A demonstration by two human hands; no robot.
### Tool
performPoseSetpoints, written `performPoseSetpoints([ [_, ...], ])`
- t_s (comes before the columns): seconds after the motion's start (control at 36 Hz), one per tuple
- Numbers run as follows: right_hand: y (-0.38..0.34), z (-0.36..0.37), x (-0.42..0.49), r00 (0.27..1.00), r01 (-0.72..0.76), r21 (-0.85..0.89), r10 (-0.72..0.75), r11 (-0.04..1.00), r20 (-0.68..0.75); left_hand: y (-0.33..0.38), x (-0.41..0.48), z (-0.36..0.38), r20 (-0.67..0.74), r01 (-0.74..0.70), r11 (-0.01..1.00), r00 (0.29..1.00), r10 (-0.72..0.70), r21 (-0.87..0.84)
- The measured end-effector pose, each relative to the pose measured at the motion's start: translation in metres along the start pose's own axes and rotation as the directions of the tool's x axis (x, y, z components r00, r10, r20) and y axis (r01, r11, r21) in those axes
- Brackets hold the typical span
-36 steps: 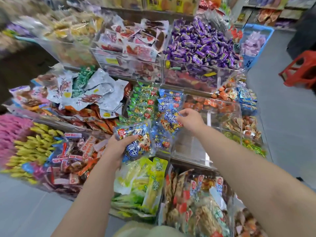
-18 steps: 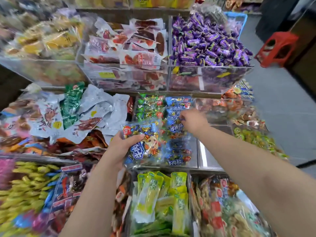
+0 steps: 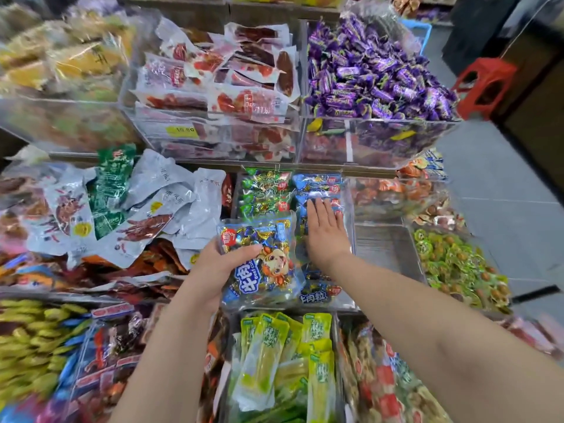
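My left hand [image 3: 218, 267] grips a blue snack bag [image 3: 268, 264] printed with a cartoon animal, thumb across its front, holding it over the middle shelf. Just right of it, my right hand [image 3: 325, 232] lies flat with straight fingers on a row of matching blue bags [image 3: 320, 186] inside a clear bin [image 3: 352, 248]. Green bags [image 3: 264, 193] of the same sort fill the left half of that bin.
Clear bins crowd the tiered shelves: purple candies [image 3: 372, 80], red meat packs [image 3: 225, 77], silver pouches [image 3: 146, 209], green-yellow sticks [image 3: 283, 361], yellow sweets [image 3: 30, 337]. An unfilled bin [image 3: 384, 248] sits to the right. A red stool [image 3: 483, 87] stands on the grey aisle floor.
My right hand has let go of a blue bag and flattened onto the row in the bin. The left hand keeps its bag. The view has shifted closer and leftward.
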State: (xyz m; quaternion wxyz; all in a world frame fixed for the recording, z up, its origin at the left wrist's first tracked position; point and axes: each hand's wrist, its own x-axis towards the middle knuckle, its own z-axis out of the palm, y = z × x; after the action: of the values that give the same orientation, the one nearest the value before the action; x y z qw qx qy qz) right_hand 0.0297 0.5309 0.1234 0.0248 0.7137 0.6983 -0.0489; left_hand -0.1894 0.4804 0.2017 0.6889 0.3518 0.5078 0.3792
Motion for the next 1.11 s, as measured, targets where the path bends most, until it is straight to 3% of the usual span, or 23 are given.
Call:
performPoseSetpoints([
  [0.25, -0.004, 0.009, 0.015, 0.999, -0.03, -0.048, 0.031, 0.998, 0.025, -0.004, 0.001, -0.002, -0.02, 0.041, 0.998, 0.999, -0.04, 0.04],
  [0.44, 0.012, -0.009, 0.011, 0.989, 0.05, 0.111, -0.065, 0.993, 0.131, -0.003, 0.002, 0.005, -0.027, 0.035, 0.998, 0.999, -0.034, 0.043],
  [0.56, 0.024, -0.026, -0.012, 0.997, 0.054, 0.323, -0.031, 0.945, -0.074, -0.004, 0.002, 0.011, -0.003, 0.022, 0.999, 1.0, -0.022, 0.045],
  [0.64, 0.026, -0.045, -0.04, 0.982, 0.064, 0.631, 0.064, 0.773, -0.179, -0.006, 0.001, 0.016, 0.013, -0.001, 0.999, 1.0, 0.0, 0.035],
  [0.72, 0.019, -0.066, -0.068, 0.998, -0.023, 0.911, 0.065, 0.412, -0.004, -0.009, -0.001, 0.021, 0.049, -0.005, 1.0, 0.999, 0.004, 0.022],
  [0.78, 0.016, -0.072, -0.079, 0.995, -0.102, 0.964, 0.005, 0.247, 0.104, -0.011, -0.004, 0.025, 0.071, -0.008, 1.0, 0.997, 0.007, 0.01],
  [0.92, 0.011, -0.062, -0.093, 0.955, -0.296, 0.94, 0.032, 0.172, 0.295, -0.014, -0.01, 0.037, 0.179, -0.021, 1.0, 0.984, 0.021, 0.002],
  [1.11, 0.018, -0.064, -0.101, 0.936, -0.353, 0.933, 0.01, 0.078, 0.353, -0.015, -0.018, 0.035, 0.229, -0.016, 0.999, 0.973, 0.004, 0.05],
])
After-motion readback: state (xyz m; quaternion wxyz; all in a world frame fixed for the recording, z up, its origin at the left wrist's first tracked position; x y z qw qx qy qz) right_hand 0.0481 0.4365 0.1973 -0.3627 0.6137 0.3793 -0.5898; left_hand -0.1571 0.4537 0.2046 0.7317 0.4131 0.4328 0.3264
